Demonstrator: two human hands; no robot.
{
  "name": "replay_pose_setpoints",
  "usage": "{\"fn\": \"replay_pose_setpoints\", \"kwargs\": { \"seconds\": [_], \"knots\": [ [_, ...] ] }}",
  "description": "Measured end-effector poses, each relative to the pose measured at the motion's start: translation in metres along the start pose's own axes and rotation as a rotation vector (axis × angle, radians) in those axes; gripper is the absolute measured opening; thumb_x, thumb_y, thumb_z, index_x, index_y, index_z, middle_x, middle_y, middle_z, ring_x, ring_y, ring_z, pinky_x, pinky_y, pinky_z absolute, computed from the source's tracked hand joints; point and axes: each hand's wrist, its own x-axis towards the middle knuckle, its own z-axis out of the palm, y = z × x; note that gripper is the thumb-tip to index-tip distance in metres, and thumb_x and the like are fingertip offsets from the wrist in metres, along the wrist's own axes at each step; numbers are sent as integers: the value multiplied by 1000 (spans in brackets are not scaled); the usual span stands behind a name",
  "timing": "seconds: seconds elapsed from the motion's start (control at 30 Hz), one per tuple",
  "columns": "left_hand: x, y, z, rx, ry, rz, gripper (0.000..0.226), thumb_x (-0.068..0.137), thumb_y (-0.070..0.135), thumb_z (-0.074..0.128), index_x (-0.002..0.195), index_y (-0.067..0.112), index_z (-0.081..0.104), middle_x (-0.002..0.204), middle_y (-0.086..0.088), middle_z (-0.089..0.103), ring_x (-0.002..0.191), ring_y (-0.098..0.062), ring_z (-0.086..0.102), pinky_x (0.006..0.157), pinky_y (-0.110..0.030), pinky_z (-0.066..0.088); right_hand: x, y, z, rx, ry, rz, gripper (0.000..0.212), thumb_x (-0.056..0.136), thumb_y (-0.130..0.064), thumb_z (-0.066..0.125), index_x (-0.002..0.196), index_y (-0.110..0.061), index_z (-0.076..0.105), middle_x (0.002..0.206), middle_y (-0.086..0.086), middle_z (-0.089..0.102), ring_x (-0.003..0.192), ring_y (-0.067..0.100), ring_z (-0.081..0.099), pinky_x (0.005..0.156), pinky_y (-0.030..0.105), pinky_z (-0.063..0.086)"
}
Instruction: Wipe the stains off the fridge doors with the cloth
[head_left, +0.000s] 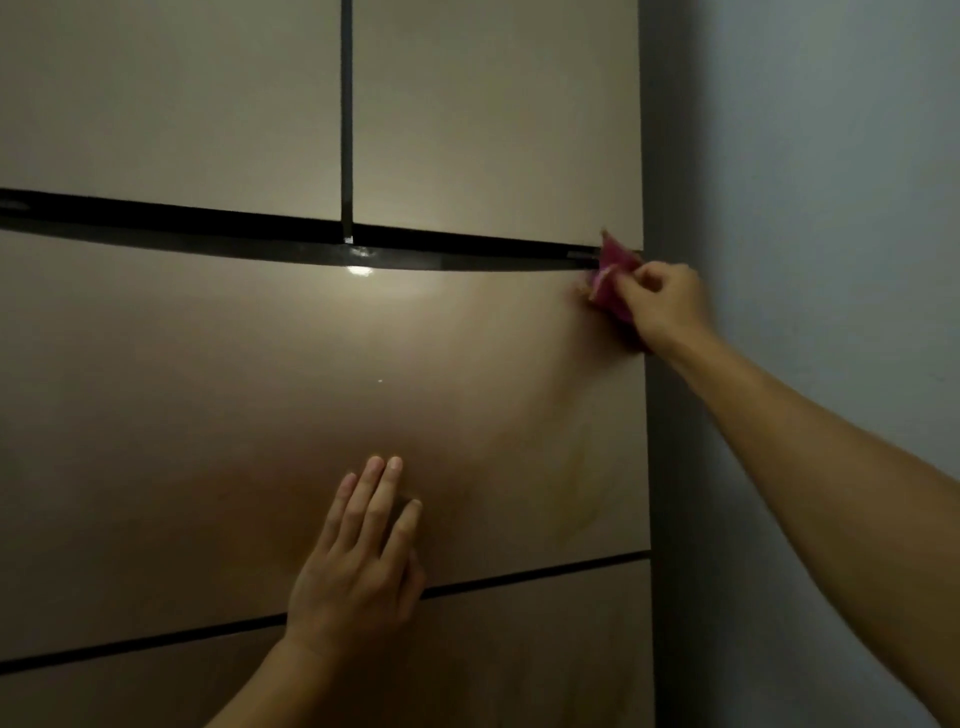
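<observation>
Fridge (467, 364), bronze-toned and glossy, fills the left and centre of the frame: upper left door (166, 104) and upper right door (493, 114) split by a dark vertical gap, a wide middle door (208, 389) beneath a dark horizontal gap, and a lower door (545, 649) at the bottom. Cloth (613, 283), magenta and bunched, sits at the right of the frame, against the top right corner of the middle door and reaching up across the horizontal gap to the corner of the upper right door. Right hand (662, 304): fingers curled, pinching the cloth against the fridge; forearm bare, extended from the lower right corner of the frame up and leftward. Left hand (358, 561): flat, fingers straight and close together, pointing up, resting on the middle door at lower centre, its palm lying over the seam above the lower door (forearm enters from the bottom edge). Faint yellowish smear (587, 467) runs down the right part of the middle door, between the two hands. A bright reflected spot (358, 270) marks the top edge of the middle door. Grey wall (831, 182) occupies the right side.
</observation>
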Motion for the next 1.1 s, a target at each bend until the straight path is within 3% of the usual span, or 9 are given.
{"fn": "replay_pose_setpoints", "kwargs": {
  "seconds": [0.2, 0.33, 0.37, 0.57, 0.67, 0.77, 0.9, 1.03, 1.1],
  "knots": [
    [0, 1, -1, 6, -13, -20, 40, 88, 23, 43, 121, 2, 52, 145, -30, 39, 140, -42, 29, 115, -55, 23, -97, 61, 4, -141, -59, -25, 21, 78, -37, 74, 76, -19, 63, 89, 0, 54, 77, 18, 55, 65, 29, 46],
    [-1, 2, -1, -1, -18, -25, 41, 89, 23, 43, 119, -1, 57, 146, -30, 37, 141, -42, 28, 114, -57, 24, -148, 80, -22, -440, -717, 132, 14, 77, -21, 75, 66, -25, 67, 82, -6, 66, 75, 11, 64, 73, 35, 58],
    [-1, 3, -1, -6, -16, -25, 41, 89, 23, 43, 119, -1, 58, 146, -30, 37, 141, -42, 28, 115, -57, 23, -146, 75, -29, -421, -752, 137, 13, 76, -20, 75, 67, -25, 68, 81, -6, 66, 75, 12, 64, 71, 36, 58],
    [1, 3, -4, -8, -5, -22, 41, 87, 23, 45, 121, 1, 54, 145, -30, 38, 141, -42, 28, 117, -54, 21, -47, -13, -27, -115, 84, -182, 12, 87, -22, 63, 98, -17, 66, 103, 6, 55, 89, 18, 54, 79, 24, 42],
    [0, 3, -3, -8, -10, -20, 41, 87, 23, 45, 121, 2, 54, 146, -29, 37, 141, -41, 29, 116, -54, 23, -41, -13, 12, -168, 128, -141, 16, 90, -25, 57, 104, -25, 64, 111, 10, 56, 104, 30, 51, 85, 33, 42],
    [-1, 2, -1, -23, -12, -25, 40, 88, 22, 45, 121, 1, 56, 147, -29, 37, 141, -41, 29, 115, -55, 25, -102, 18, 43, -144, 136, -144, 19, 89, -18, 57, 107, -22, 62, 109, 8, 56, 100, 28, 49, 73, 26, 32],
    [0, 2, -1, -8, -3, -26, 40, 89, 22, 44, 119, -1, 59, 146, -29, 38, 141, -42, 29, 115, -56, 25, -191, 56, 35, -166, -201, -251, 16, 83, -12, 65, 95, -23, 64, 95, -1, 58, 88, 19, 54, 71, 27, 40],
    [-2, 2, -1, -32, -20, -29, 42, 89, 23, 44, 119, 0, 60, 147, -29, 38, 141, -41, 28, 115, -54, 23, -180, 38, -6, -158, -974, 28, 19, 78, -11, 73, 84, -29, 71, 86, -5, 68, 76, 7, 62, 69, 25, 53],
    [-1, 1, -1, -26, -18, -24, 42, 89, 23, 44, 120, 0, 59, 147, -29, 38, 141, -41, 29, 116, -54, 23, -142, 25, -21, -11, -743, 33, 20, 77, -7, 73, 83, -26, 71, 82, 1, 69, 72, 9, 63, 67, 27, 53]
  ]
}}
